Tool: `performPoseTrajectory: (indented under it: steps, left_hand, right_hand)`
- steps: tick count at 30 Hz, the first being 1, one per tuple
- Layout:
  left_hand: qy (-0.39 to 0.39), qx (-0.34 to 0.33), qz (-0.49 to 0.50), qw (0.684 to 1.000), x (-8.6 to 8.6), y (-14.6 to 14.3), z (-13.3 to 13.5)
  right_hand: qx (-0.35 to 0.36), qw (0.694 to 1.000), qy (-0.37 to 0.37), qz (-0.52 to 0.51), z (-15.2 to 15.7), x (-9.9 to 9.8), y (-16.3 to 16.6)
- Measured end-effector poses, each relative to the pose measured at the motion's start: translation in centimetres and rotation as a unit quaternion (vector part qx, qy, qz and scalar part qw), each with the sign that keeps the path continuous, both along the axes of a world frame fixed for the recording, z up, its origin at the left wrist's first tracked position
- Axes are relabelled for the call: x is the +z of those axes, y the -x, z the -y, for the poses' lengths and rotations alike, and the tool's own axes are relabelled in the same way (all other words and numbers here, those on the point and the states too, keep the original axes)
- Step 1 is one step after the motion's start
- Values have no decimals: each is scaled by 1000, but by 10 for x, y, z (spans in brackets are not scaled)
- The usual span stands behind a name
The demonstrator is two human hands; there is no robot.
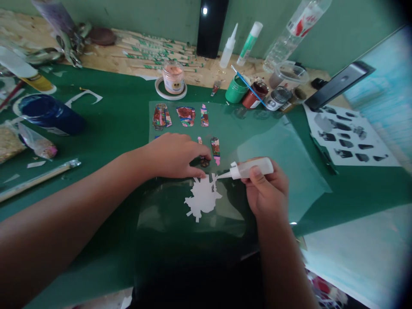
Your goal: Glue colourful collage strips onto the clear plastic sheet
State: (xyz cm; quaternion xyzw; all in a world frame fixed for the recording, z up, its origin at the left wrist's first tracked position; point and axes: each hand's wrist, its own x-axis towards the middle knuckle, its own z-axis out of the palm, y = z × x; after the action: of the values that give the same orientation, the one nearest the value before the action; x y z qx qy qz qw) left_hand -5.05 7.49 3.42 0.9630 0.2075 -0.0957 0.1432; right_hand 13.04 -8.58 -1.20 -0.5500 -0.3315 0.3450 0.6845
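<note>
A white paper cutout [203, 198] with a jagged edge lies on the clear plastic sheet in front of me. My left hand [175, 155] rests palm down above it, thumb tip at the cutout's top edge, with thumb and forefinger apart. Beneath that forefinger a small dark brown piece [204, 162] shows in part. In my right hand [269, 189] is a white glue bottle [252, 168], held sideways, its thin nozzle pointing left at the cutout's upper right strip. Just above the nozzle sits a painted strip with a pink end [215, 148].
More painted pieces [186, 116] lie along the sheet's far side. Behind them stand a peach paint jar [173, 79], a green paint pot [236, 89] and a brush. A blue paint jar [48, 113] is at left. A printed sheet [350, 137] lies at right, beside a propped tablet [383, 77].
</note>
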Motion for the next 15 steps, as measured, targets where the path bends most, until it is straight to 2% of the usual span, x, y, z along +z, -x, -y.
performPoseTrajectory:
  steps: [8,15]
  left_hand:
    - [-7,0,-10,1000,1,0,0]
    - [0,-5,0,1000,1,0,0]
  right_hand:
    - [22,997,27,70,4,-5,-2]
    - [21,995,42,85,5,-6,-3]
